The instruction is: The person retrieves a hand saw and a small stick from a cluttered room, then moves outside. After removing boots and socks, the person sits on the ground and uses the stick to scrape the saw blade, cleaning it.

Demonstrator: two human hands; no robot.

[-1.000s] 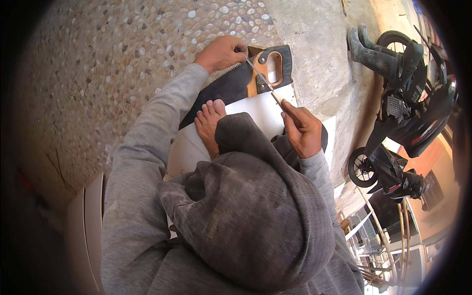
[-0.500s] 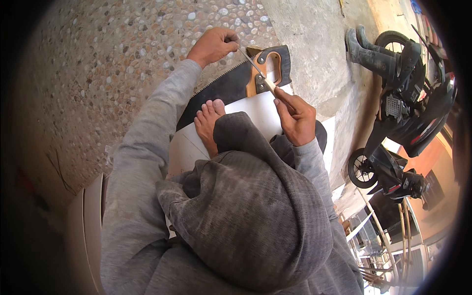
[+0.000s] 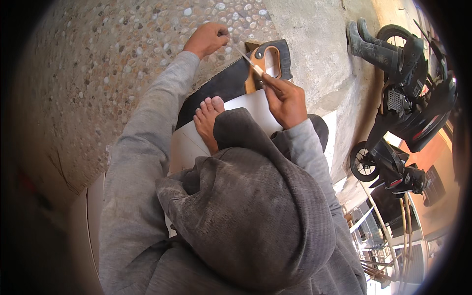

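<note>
A handsaw point(image 3: 212, 90) with a dark blade and a wooden, black-edged handle lies slantwise, its toothed edge facing far left. My bare foot point(image 3: 208, 121) presses by the blade's near edge, over a white panel point(image 3: 187, 149). Between the fingers of my right hand point(image 3: 286, 100) is a slim file point(image 3: 257, 70), with a pale handle and a thin metal shaft pointing to the far left above the saw. Beyond the teeth, my left hand point(image 3: 206, 40) has its fingers pinched together just off the file's tip; whatever they may hold is too small to make out.
Pebbled flooring point(image 3: 123, 73) spreads to the left and smooth concrete point(image 3: 314, 44) to the right. Grey rubber boots point(image 3: 371, 48) stand at the far right beside a black motorbike point(image 3: 400, 98). Draped dark cloth point(image 3: 246, 211) fills the near middle.
The file and my right hand have moved toward the far left. My left hand has shifted the same way, and its fingertips are beyond the file's tip. Saw and foot stay put.
</note>
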